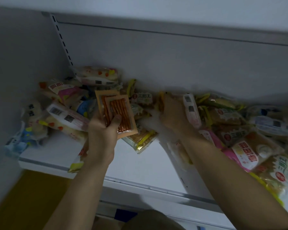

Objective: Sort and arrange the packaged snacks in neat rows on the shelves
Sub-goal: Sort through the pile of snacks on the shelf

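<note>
My left hand (103,130) holds two flat orange packets of snack sticks (118,112), thumb pressed across the front one, above the white shelf (140,166). My right hand (173,112) is blurred and reaches into the heap of snack packets (226,123) at the back of the shelf; its fingers are hidden among the packets, beside a white barcode-labelled pack (191,110). A second heap of white bread-like packs (63,103) lies at the left against the back wall.
The grey back panel (173,63) and a slotted upright (63,42) rise behind the heaps. The shelf's front edge (156,186) runs diagonally below my arms. A brown cardboard surface (32,196) shows at lower left under the shelf.
</note>
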{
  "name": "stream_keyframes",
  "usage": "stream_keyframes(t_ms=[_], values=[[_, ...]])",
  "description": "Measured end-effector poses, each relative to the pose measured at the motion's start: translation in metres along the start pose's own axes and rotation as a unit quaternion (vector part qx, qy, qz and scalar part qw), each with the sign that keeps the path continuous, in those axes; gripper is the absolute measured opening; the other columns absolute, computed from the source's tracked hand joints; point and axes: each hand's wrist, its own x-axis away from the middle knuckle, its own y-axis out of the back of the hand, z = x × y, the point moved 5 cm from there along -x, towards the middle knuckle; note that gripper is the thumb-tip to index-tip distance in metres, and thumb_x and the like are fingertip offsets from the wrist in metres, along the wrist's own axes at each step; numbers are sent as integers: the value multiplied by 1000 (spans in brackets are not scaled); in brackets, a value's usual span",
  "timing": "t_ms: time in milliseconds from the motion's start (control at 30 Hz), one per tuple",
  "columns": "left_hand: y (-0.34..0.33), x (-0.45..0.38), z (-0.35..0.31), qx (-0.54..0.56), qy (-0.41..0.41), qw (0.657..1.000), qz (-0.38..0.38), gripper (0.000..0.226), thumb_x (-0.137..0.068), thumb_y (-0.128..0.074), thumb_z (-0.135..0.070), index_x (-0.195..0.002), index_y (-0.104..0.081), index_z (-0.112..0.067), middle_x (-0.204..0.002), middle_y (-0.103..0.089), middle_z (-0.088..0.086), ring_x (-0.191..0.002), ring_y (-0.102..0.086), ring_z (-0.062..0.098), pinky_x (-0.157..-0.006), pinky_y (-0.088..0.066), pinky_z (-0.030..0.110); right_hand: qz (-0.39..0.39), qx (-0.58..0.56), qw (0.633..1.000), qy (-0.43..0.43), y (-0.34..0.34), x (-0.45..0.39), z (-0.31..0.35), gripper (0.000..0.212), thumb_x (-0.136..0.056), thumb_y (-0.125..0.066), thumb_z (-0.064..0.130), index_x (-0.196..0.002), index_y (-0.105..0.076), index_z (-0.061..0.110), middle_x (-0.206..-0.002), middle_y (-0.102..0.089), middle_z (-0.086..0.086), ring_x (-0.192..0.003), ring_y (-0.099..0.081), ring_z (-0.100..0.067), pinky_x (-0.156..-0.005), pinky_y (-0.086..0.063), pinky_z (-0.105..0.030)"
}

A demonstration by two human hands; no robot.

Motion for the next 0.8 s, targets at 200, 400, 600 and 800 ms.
stream_keyframes(t_ms=[200, 400, 600, 800], values=[[-18, 3, -1, 75, 19, 996, 36, 42, -96, -62, 4, -128, -62, -23, -119, -74, 0, -116, -69, 26, -101, -52, 61, -88, -89, 991, -40, 30, 9, -13, 11, -90, -66, 14, -100, -63, 10, -85, -55, 4, -82, -51, -14, -63, -36, -25], [-54, 15, 23, 91, 103, 988, 67, 41, -106, -47, 0, -139, -56, -23, -121, -72, 10, -111, -70, 33, -96, -55, 62, -152, -175, 973, -25, 45, 29, -15, 17, -84, -69, 13, -101, -69, 16, -89, -69, 4, -84, -66, -12, -74, -55, -28], [-88, 34, 29, 190, 189, 958, 107, 38, -109, -45, -14, -141, -55, -33, -123, -73, 4, -111, -70, 24, -84, -62, 46, -3, -167, 986, 11, 14, 74, 18, 52, -97, -49, 18, -149, -45, 24, -139, -52, 4, -130, -42, -10, -113, -32, -18], [-75, 26, 27, 165, 174, 966, 97, 46, -104, -56, -14, -147, -49, -28, -131, -69, 8, -116, -68, 26, -84, -60, 40, 85, -330, 938, 68, 7, 96, 37, 53, -88, -41, 15, -137, -62, 16, -139, -59, 0, -132, -51, -11, -114, -39, -31]])
